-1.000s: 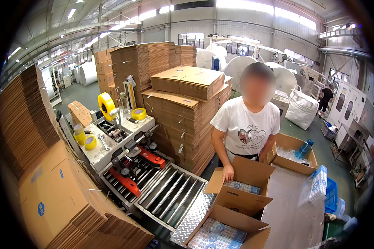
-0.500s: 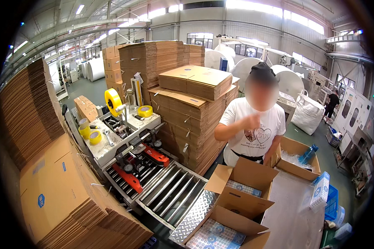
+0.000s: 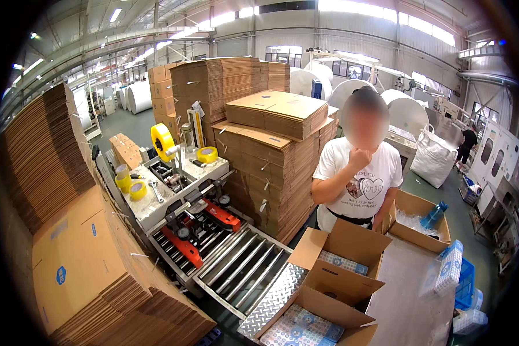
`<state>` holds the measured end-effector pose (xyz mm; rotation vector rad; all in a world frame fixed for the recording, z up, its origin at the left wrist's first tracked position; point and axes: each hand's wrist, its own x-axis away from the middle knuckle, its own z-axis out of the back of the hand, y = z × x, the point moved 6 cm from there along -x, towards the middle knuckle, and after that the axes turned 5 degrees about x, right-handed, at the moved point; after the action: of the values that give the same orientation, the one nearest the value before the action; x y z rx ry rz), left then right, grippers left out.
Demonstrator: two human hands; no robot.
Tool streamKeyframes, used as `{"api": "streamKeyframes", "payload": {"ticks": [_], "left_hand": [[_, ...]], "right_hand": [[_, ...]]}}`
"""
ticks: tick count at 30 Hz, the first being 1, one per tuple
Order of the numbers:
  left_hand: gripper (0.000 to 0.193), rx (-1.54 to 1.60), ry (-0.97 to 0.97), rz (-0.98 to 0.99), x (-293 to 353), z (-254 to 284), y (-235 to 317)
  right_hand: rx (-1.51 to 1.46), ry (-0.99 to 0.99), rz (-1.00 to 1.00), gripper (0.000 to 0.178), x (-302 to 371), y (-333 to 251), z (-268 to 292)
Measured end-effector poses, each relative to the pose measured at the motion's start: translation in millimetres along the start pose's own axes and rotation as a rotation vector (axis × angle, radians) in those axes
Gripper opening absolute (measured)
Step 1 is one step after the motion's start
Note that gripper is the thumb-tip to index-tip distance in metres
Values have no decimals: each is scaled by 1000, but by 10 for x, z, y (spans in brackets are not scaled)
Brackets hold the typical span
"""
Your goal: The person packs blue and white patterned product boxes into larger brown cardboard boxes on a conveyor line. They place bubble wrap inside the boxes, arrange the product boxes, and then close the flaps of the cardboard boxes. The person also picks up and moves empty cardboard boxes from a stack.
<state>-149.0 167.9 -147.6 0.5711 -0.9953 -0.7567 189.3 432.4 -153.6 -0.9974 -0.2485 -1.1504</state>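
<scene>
Neither my left hand nor my right hand shows in the head view. Closest to me, at the lower edge, stands an open carton [image 3: 335, 305] holding packs [image 3: 301, 326] with a blue and dotted print. Just beyond it is a second open carton [image 3: 357, 241] with similar packs [image 3: 343, 262] inside. Across from me a co-worker [image 3: 360, 179] in a white T-shirt stands behind the cartons. One hand of theirs [image 3: 361, 157] is raised to the chin; the other arm hangs down by the table.
Left of the cartons runs a roller conveyor [image 3: 245, 274] with a tape machine carrying a yellow tape roll [image 3: 162, 141]. Flattened cardboard stacks [image 3: 78, 259] rise at left and centre. On the right are a metal table [image 3: 406, 282], a carton of clear plastic [image 3: 414, 235] and a blue crate [image 3: 465, 282].
The co-worker's raised hand has moved up from in front of the chest to the chin. The whole view has shifted slightly; the cartons and packs look unmoved.
</scene>
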Motion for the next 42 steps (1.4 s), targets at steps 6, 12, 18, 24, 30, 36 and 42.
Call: {"api": "streamKeyframes", "payload": {"ticks": [6,12,18,24,30,36,42], "left_hand": [[31,-86,-13,-78,-60,-56,92],[30,-90,16,-143,-120,11,263],[28,-22,84,-209,-70,87,414],[24,44,258,-229,65,550,800],[16,207,660,-482,248,1572,1583],[41,442,953,-1176,1238,2615,3218],[77,-192,1188,-1594,2403,2443,4188]], "right_hand": [[-10,-26,18,47,-60,-45,15],[-17,-57,36,44,-70,-96,50],[-44,-88,62,42,-63,-176,70],[-125,-139,133,40,43,-350,186],[-331,-338,324,37,368,-835,499],[-434,-543,407,35,695,-1095,674],[-445,-687,411,32,822,-938,566]]}}
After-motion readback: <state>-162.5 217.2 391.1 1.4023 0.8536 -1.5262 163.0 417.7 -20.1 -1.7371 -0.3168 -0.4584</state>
